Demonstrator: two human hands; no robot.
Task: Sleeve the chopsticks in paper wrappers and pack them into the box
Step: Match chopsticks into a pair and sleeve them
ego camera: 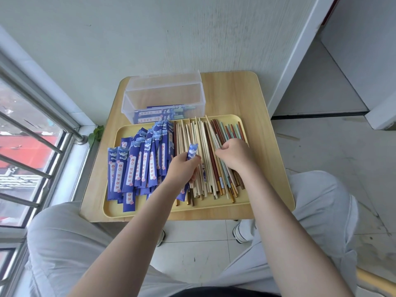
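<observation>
Wooden table (235, 93), left hand (182, 168) gripping blue wrapper (192, 151), right hand (235, 156) pinching chopsticks (205, 146)

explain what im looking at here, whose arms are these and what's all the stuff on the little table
There is no machine here. A person wears a camera on the head, so this one picture looks down over their own arms and knees.

On the small wooden table sits a yellow tray. Its left half holds a pile of blue paper wrappers; its right half holds loose chopsticks in pale wood, brown and teal. Behind the tray stands a clear plastic box with a few filled wrappers lying in it.

The left hand grips one blue wrapper. The right hand rests on the chopstick pile with curled fingers, apparently picking some out; exactly what it pinches is hidden.
</observation>
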